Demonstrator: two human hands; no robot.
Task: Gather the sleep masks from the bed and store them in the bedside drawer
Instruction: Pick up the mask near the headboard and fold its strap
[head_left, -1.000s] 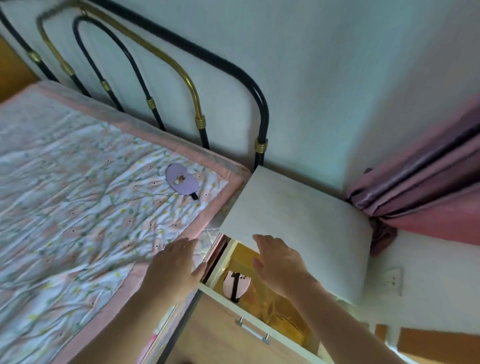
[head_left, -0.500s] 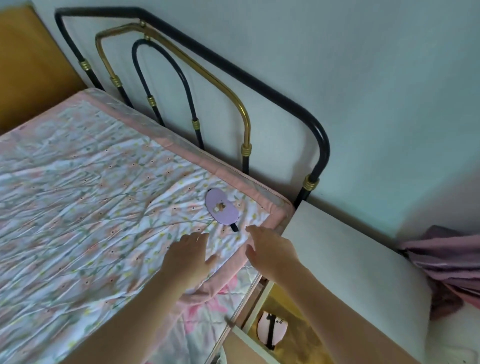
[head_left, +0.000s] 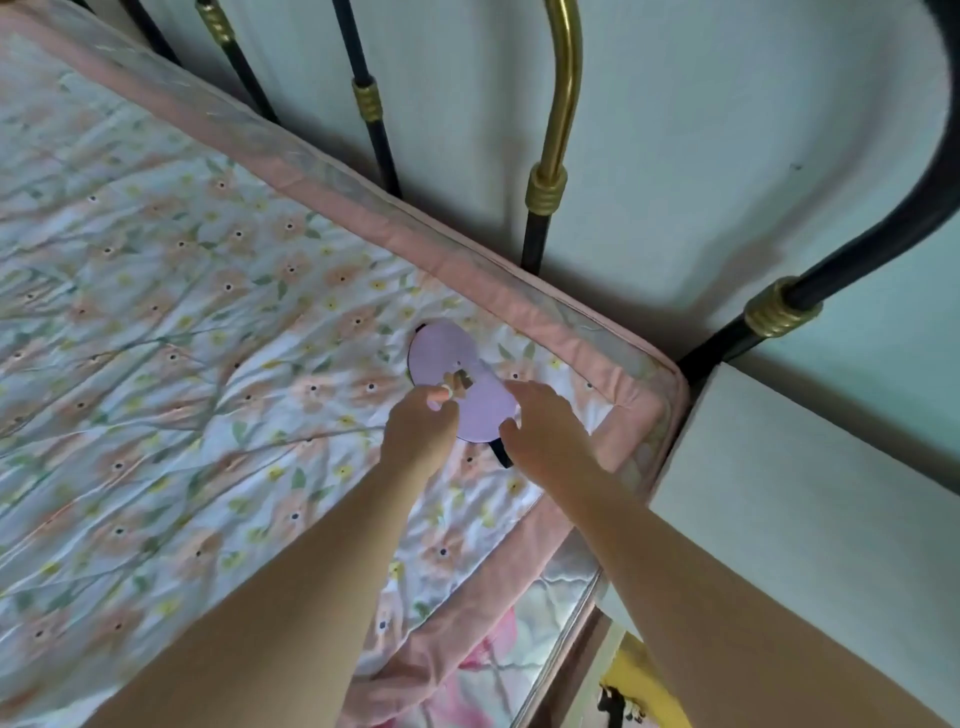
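A lilac sleep mask (head_left: 451, 353) with a black strap lies flat on the floral quilt (head_left: 182, 338), near the bed's head corner. My left hand (head_left: 420, 434) reaches over it, bent fingertips touching the mask's middle. My right hand (head_left: 543, 434) is at the mask's near right edge, with index finger and thumb spread apart on it. Neither hand lifts the mask. At the bottom right a sliver of the open bedside drawer (head_left: 647, 680) shows a yellow inside. The black strap of another mask (head_left: 609, 702) is in there.
The white top of the bedside cabinet (head_left: 810, 519) stands to the right of the bed. A black and brass metal headboard (head_left: 545, 192) rises along the pale wall behind the mask. The quilt's pink border (head_left: 524, 291) runs along the bed's edge.
Both hands have moved from the open drawer over to the bed and forward onto the lilac mask. The view has closed in on the bed's head corner.
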